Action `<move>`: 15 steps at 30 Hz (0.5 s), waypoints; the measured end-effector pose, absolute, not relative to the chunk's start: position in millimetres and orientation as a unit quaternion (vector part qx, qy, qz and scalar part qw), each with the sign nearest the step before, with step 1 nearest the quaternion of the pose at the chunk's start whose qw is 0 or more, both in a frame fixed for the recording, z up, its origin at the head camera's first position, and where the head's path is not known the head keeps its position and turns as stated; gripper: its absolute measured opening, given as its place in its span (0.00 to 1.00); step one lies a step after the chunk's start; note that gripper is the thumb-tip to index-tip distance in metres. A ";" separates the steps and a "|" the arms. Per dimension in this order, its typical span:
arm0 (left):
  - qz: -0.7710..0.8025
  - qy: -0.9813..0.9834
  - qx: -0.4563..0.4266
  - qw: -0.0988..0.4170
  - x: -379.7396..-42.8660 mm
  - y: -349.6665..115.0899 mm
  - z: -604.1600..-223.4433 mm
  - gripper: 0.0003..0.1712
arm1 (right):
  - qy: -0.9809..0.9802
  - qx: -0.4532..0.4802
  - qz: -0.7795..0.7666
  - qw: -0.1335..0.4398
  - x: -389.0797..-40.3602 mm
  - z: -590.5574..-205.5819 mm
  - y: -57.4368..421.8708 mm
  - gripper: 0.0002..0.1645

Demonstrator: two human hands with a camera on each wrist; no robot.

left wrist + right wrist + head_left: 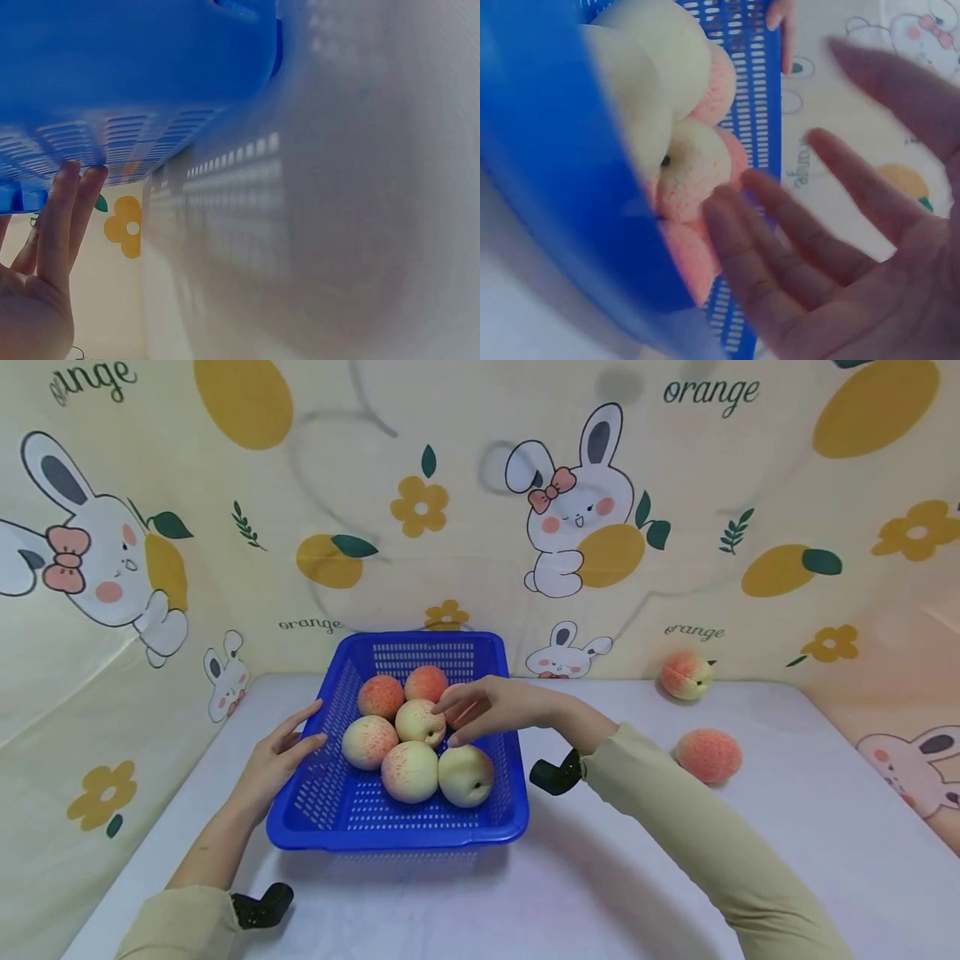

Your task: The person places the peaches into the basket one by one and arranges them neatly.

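Note:
A blue plastic basket (397,839) with slotted walls holds several peaches, some pale yellow with a pink blush, like the front peach (409,772), others redder, like the back-left peach (381,697). At its left side is my left hand (273,764), thumb and index finger at the rim. Other fingers (58,225) extend straight against the outer wall in the left wrist view. Over the basket's right half hovers my right hand (498,706), fingers spread and holding nothing. Its fingertips overlap the middle peach (696,169), and it partly hides a red peach behind it.
Two loose peaches lie right of the basket on the white table (570,860): a blushed peach (686,676) near the back edge and a redder peach (708,756) nearer the right sleeve. A patterned cloth backdrop (465,552) rises behind the table and along both sides.

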State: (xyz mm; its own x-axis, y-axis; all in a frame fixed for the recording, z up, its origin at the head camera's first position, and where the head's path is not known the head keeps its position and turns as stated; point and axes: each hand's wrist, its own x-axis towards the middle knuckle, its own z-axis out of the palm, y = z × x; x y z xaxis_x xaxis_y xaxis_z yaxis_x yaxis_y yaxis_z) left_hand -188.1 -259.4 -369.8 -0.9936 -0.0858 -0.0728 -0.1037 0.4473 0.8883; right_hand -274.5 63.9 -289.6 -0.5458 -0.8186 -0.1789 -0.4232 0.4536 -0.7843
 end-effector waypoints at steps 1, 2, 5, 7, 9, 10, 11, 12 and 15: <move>0.522 0.851 -0.056 0.008 -188.0 -259.3 -369.8 0.37 | 0.803 -0.380 -0.365 0.278 -274.4 -289.9 67.4 0.29; 0.523 0.850 -0.056 0.009 -188.0 -259.2 -369.8 0.37 | 0.801 -0.375 -0.378 0.275 -274.5 -290.6 71.1 0.29; 0.527 0.848 -0.057 0.012 -188.1 -258.6 -370.0 0.37 | 0.795 -0.358 -0.416 0.260 -274.4 -293.6 82.4 0.28; 0.530 0.846 -0.057 0.013 -188.5 -258.3 -370.6 0.37 | 0.792 -0.348 -0.437 0.246 -274.3 -296.3 90.0 0.28; 0.532 0.845 -0.057 0.014 -189.0 -258.1 -371.3 0.37 | 0.791 -0.335 -0.455 0.233 -274.0 -300.1 97.5 0.28; 0.530 0.846 -0.057 0.015 -189.2 -258.1 -371.6 0.38 | 0.792 -0.328 -0.464 0.225 -273.8 -302.2 101.1 0.28; 0.531 0.845 -0.057 0.015 -189.3 -258.3 -372.0 0.38 | 0.795 -0.319 -0.469 0.214 -273.6 -304.7 104.5 0.29; 0.530 0.846 -0.058 0.015 -189.5 -258.5 -372.2 0.38 | 0.796 -0.311 -0.477 0.202 -273.6 -307.7 107.8 0.29; 0.527 0.847 -0.061 0.017 -189.5 -259.1 -372.5 0.38 | 0.795 -0.294 -0.504 0.167 -273.6 -317.0 116.5 0.28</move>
State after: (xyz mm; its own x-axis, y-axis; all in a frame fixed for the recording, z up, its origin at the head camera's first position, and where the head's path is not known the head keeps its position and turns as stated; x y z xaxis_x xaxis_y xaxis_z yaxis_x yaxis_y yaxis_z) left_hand -189.5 -259.1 -372.5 -0.9919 -0.0854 -0.0938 -0.1219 0.4369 0.8912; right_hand -273.6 116.5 -317.0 -0.7716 -0.6354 0.0304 -0.2983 0.3191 -0.8996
